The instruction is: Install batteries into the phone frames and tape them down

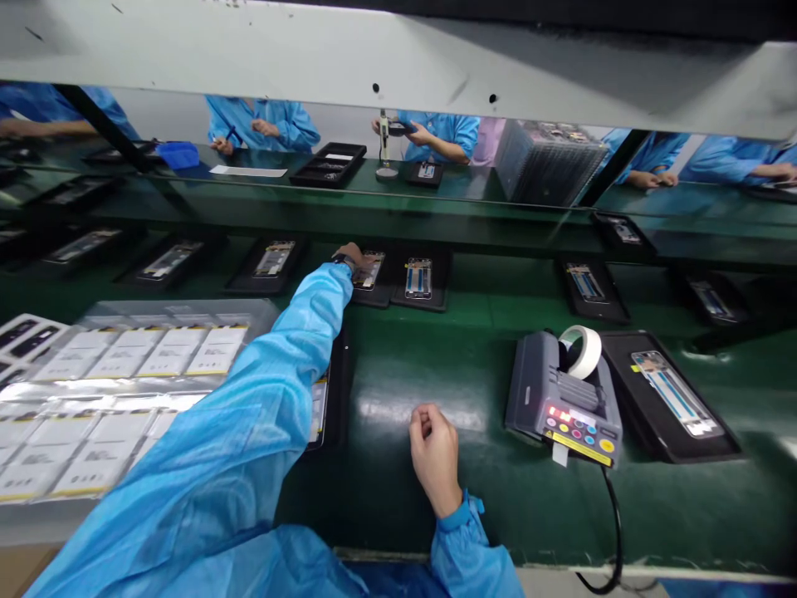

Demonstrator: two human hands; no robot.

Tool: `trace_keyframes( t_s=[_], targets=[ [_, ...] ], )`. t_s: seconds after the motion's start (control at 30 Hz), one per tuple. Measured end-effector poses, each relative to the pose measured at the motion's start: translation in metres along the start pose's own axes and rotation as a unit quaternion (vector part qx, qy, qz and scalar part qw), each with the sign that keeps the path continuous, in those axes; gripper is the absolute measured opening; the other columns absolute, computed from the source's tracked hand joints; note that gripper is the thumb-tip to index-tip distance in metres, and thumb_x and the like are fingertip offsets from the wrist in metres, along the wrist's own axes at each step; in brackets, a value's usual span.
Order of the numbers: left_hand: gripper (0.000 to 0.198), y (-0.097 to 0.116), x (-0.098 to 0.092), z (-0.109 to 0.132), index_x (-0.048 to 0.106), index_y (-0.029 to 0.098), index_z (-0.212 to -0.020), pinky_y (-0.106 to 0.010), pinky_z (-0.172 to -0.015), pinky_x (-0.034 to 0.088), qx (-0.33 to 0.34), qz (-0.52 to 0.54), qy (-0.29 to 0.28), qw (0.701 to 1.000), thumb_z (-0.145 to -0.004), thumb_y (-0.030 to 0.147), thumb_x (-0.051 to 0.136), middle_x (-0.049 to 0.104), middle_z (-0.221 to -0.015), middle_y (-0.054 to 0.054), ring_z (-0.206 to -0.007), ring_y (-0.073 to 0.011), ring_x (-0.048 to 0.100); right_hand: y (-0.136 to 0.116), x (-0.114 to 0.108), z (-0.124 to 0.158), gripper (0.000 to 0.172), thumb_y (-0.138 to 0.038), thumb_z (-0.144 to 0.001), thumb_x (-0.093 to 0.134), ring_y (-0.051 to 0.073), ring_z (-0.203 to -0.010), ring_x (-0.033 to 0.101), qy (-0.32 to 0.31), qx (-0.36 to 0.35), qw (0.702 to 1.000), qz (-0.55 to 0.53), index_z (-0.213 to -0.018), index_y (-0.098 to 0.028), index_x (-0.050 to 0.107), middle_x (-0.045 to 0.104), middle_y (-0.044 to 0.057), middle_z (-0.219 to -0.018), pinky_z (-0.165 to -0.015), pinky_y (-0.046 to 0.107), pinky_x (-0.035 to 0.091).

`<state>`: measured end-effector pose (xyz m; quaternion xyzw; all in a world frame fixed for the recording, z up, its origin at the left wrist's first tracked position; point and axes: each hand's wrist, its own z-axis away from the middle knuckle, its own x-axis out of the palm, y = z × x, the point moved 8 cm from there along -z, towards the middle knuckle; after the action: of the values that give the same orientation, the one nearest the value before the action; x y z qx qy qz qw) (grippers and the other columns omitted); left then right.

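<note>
The left hand (354, 256) reaches far across the green tabletop (436, 365) and rests on a black tray (372, 282) that carries a phone frame (369, 271); whether its fingers grip the tray cannot be told. A second tray with a phone frame (418, 278) sits just right of that black tray. The right hand (434, 453) lies nearer the body, well apart from that tray, fingers curled loosely and holding nothing visible. A grey tape dispenser (564, 399) with a white tape roll (582, 349) stands right of the right hand. Sheets of battery packs (124, 365) lie left of the outstretched sleeve.
</note>
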<state>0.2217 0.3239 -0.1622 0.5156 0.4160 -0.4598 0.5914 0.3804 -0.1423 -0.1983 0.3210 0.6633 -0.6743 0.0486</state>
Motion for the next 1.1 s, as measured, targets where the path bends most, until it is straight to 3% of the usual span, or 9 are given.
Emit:
trace_keyframes(
  t_s=[0.13,0.27,0.33,0.4,0.53,0.63,0.77,0.97,1.1],
  targets=[
    [0.054,0.013,-0.009,0.014,0.062,-0.003,-0.107,-0.036,-0.082,0.044,0.019,-0.017,0.013,1.0,-0.091,0.047,0.071,0.067,-0.099,-0.021,-0.098,-0.0266,0.061,0.001,0.001,-0.001,0.02,-0.028,-0.097,0.047,0.016,-0.063,0.06,0.003,-0.001,1.0,0.009,-0.083,-0.021,0.059,0.065,0.001,-0.07,-0.064,0.026,0.04],
    [0.051,0.053,-0.017,0.047,0.059,0.0,-0.121,-0.043,-0.092,0.044,0.113,-0.041,0.065,0.991,-0.099,0.045,0.057,0.061,-0.122,-0.028,-0.116,-0.0352,0.057,0.005,0.004,-0.002,0.02,-0.029,-0.097,0.047,0.017,-0.064,0.061,0.001,0.005,1.0,0.013,-0.083,-0.021,0.059,0.065,0.001,-0.071,-0.063,0.025,0.039],
    [0.047,0.082,-0.007,0.078,0.063,0.006,-0.118,-0.041,-0.096,0.044,0.212,-0.055,0.065,0.974,-0.101,0.049,0.05,0.059,-0.126,-0.024,-0.121,-0.0353,0.056,0.006,0.004,-0.002,0.019,-0.029,-0.097,0.046,0.017,-0.065,0.062,0.0,0.005,1.0,0.014,-0.084,-0.021,0.059,0.066,0.001,-0.072,-0.063,0.025,0.039],
    [0.04,0.108,0.015,0.116,0.067,0.013,-0.106,-0.036,-0.097,0.044,0.324,-0.073,0.033,0.943,-0.096,0.051,0.058,0.063,-0.121,-0.018,-0.117,-0.0317,0.059,0.005,0.004,-0.002,0.019,-0.028,-0.097,0.046,0.017,-0.066,0.062,-0.002,0.003,1.0,0.015,-0.086,-0.021,0.06,0.066,0.001,-0.073,-0.063,0.024,0.039],
    [0.026,0.13,0.051,0.185,0.065,0.015,-0.106,-0.035,-0.1,0.042,0.469,-0.116,-0.007,0.875,-0.086,0.03,0.073,0.064,-0.118,-0.017,-0.114,-0.0298,0.061,0.002,0.003,-0.001,0.018,-0.026,-0.095,0.046,0.017,-0.066,0.062,-0.007,-0.008,1.0,0.02,-0.088,-0.021,0.061,0.066,0.001,-0.073,-0.062,0.024,0.038],
    [0.028,0.132,0.058,0.206,0.062,0.011,-0.111,-0.04,-0.1,0.041,0.509,-0.148,0.006,0.848,-0.083,0.01,0.066,0.062,-0.119,-0.022,-0.115,-0.0327,0.059,0.0,0.003,-0.001,0.017,-0.024,-0.094,0.047,0.017,-0.066,0.062,-0.005,-0.02,0.999,0.026,-0.086,-0.021,0.061,0.066,0.001,-0.072,-0.062,0.025,0.037],
    [0.032,0.151,0.062,0.218,0.06,0.009,-0.112,-0.042,-0.098,0.042,0.544,-0.181,0.02,0.819,-0.082,0.001,0.058,0.063,-0.117,-0.023,-0.113,-0.0329,0.059,-0.004,0.001,-0.002,0.018,-0.023,-0.093,0.047,0.017,-0.067,0.061,0.006,-0.035,0.999,0.037,-0.085,-0.021,0.062,0.065,0.001,-0.071,-0.064,0.025,0.036],
    [0.031,0.231,0.092,0.248,0.059,0.011,-0.115,-0.038,-0.094,0.047,0.585,-0.185,0.03,0.789,-0.088,-0.001,0.049,0.062,-0.118,-0.02,-0.11,-0.0276,0.061,-0.003,-0.003,-0.004,0.018,-0.026,-0.093,0.047,0.016,-0.062,0.06,0.022,-0.013,1.0,-0.007,-0.083,-0.021,0.062,0.064,0.0,-0.067,-0.06,0.025,0.037],
    [0.036,0.271,0.106,0.261,0.058,0.012,-0.119,-0.038,-0.091,0.051,0.59,-0.167,0.034,0.79,-0.085,-0.001,0.054,0.06,-0.122,-0.019,-0.115,-0.0282,0.06,0.004,-0.021,-0.01,0.018,-0.029,-0.091,0.048,0.016,-0.06,0.061,0.077,0.02,0.994,-0.076,-0.082,-0.021,0.062,0.064,0.0,-0.066,-0.058,0.024,0.041]
  ],
)
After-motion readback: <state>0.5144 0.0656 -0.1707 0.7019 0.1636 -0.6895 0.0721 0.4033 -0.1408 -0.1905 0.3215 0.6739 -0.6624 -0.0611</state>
